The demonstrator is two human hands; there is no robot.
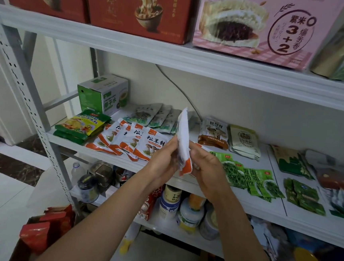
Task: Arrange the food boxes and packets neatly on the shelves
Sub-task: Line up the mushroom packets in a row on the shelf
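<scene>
Both my hands hold one white and orange packet (183,135) upright, edge-on, in front of the middle shelf (183,181). My left hand (162,160) grips its left side and my right hand (207,166) pinches its lower right edge. Just left of it, a row of several matching white and orange mushroom packets (132,141) lies overlapping on the shelf. Behind them lie several grey-green packets (157,116). Green seaweed packets (252,177) lie to the right of my hands.
A green box (101,95) and yellow-green packets (82,126) sit at the shelf's left end; brown and cream packets (228,137) sit at the back. Red noodle boxes (136,8) and a pink box (259,27) fill the top shelf. Jars and bottles (180,210) crowd the lower shelf.
</scene>
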